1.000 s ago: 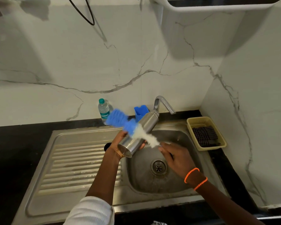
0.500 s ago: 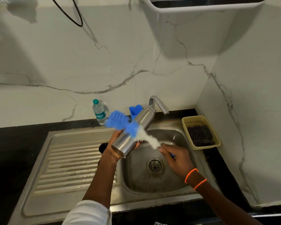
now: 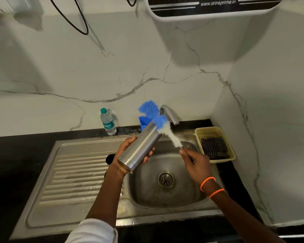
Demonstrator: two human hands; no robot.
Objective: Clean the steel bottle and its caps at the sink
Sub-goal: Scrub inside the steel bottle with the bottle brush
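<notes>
The steel bottle (image 3: 139,149) is plain brushed metal, tilted with its base low and near, neck up and away, held over the sink (image 3: 88,146). A bottle brush (image 3: 162,129) with blue sponge tip and white bristles crosses beside its neck. A black cap (image 3: 109,158) lies on the drainboard.

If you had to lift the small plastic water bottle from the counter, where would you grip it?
Grip the plastic water bottle round its labelled middle, from the front: it stands upright against the wall, nothing touching its sides.

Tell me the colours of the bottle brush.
Blue at the tip, white lower down: the bottle brush, clearest in the head view.
</notes>
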